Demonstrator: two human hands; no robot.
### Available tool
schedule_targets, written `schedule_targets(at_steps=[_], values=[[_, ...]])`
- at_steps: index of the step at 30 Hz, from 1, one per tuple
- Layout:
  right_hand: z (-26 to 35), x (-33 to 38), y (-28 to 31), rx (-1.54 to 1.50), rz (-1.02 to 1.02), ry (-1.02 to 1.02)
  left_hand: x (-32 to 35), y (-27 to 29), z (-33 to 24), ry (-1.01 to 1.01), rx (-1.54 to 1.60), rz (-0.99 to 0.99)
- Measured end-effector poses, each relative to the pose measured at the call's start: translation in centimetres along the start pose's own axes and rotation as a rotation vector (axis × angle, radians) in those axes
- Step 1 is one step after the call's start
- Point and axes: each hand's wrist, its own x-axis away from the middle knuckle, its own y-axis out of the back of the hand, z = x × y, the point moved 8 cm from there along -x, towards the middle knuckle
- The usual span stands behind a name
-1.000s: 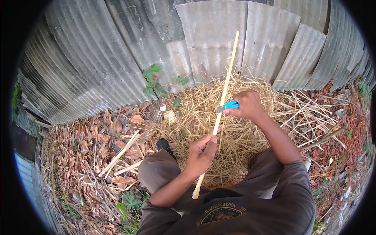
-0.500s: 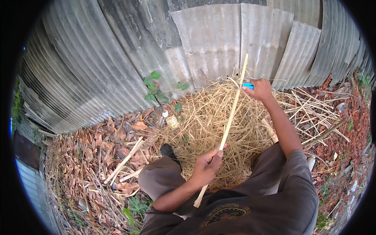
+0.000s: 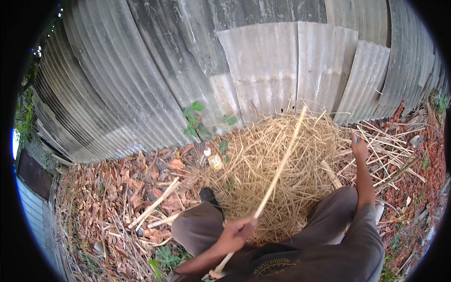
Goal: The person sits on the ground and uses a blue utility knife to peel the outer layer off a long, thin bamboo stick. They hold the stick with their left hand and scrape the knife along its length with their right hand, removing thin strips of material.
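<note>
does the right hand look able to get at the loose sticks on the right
Probably yes: the right hand appears close beside the loose sticks, with nothing visible in the way, though the blue object in its grip could hinder picking one up.

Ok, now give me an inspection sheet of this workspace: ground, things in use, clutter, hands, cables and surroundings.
Surface: ground under brown dry leaves at left; straw-coloured strip pile in front of the person.
Things in use: long pale stick, slanting across the view; blue tool, mostly hidden.
Clutter: loose pale sticks on the leaves; small yellow packet beside the pile.
Hands: left hand grips the stick; right hand is apart from the stick, a bit of blue showing at its fingers.
Cables: nothing seen.
Surroundings: corrugated sheets ahead, green plant against them.
</note>
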Motion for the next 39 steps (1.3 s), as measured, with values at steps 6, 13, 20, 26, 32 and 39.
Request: schedule_targets(at_steps=[6,13,20,26,32,39], values=[[3.1,2.1,-0.9,-0.487,0.16,0.129,-5.6,-1.1,-2.6,-0.02,0.268,-0.018],[21.1,18.6,4.2,-1.032,0.661,0.334,-6.9,-2.6,-3.3,-0.01,0.184,0.008],[21.8,23.5,-0.8,-1.473,0.905,0.094,-10.2,1.1,-1.1,-0.199,-0.302,-0.15],[23.8,28.8,-2.1,-1.393,1.073,0.178,-12.8,0.3,-4.0,-0.173,-0.136,-0.097],[23.5,26.0,-0.1,-1.387,0.895,0.143,-10.4,-0.1,-1.3,0.083,-0.012,0.029],[22.5,22.6,-1.4,-1.623,0.927,-0.003,-8.4,-0.2,-0.4,0.085,0.037,0.062]])
